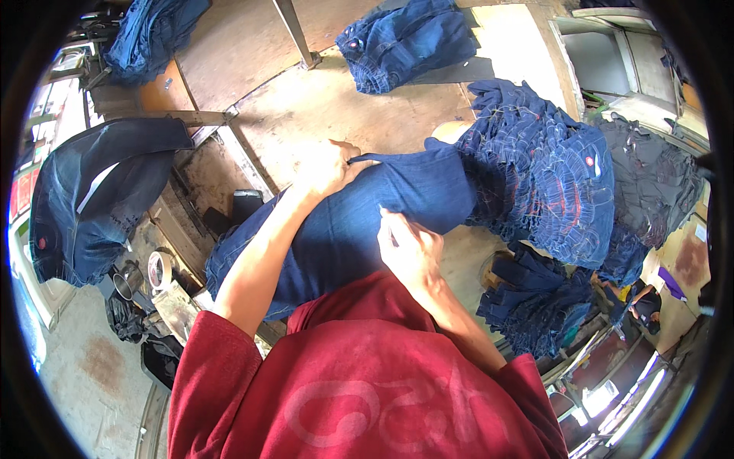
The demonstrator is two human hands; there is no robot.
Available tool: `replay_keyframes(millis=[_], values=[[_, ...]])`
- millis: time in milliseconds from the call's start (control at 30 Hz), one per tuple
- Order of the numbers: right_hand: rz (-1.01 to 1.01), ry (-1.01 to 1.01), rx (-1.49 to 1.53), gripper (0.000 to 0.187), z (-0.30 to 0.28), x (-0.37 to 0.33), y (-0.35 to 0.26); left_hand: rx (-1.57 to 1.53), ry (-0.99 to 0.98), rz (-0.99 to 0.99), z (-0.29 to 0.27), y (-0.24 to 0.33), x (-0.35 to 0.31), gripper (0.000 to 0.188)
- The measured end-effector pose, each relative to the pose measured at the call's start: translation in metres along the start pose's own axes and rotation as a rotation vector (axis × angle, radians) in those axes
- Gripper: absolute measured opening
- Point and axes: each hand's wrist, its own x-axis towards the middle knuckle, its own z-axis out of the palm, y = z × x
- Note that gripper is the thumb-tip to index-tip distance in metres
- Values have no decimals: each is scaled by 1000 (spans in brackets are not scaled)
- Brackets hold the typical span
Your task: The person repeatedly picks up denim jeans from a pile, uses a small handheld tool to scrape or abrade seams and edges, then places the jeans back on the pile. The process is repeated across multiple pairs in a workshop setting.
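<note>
A pair of dark blue jeans (329,229) lies stretched across in front of me, over the wooden table. My left hand (330,167) is closed on its far edge and pulls up a narrow fold of the cloth. Lower and to the right, my right hand (410,246) rests close over the denim with its fingers pinched together. A small pale tip shows at those fingers; what it belongs to is too small to tell. The right end of the jeans meets a big heap of jeans (543,172) with loose threads and reddish seams.
Folded jeans (405,42) lie at the far side of the wooden table (252,53). Another dark pair (99,191) hangs at the left, above a tape roll (159,271). Grey garments (650,176) and more denim (535,298) are at the right. A person (644,304) is beyond.
</note>
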Motion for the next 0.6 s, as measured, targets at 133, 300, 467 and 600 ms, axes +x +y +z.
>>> replay_keyframes(millis=[133,300,467,600], values=[[-18,12,-74,3,11,6,2,9,-101,-84,1,-2,0,43],[-26,-42,-136,1,14,2,4,38,-58,-36,2,-3,1,44],[-2,-85,-92,6,-11,-26,1,54,-88,-60,2,-2,-1,43],[27,-23,37,12,-17,-36,2,76,45,29,3,-2,-2,41]])
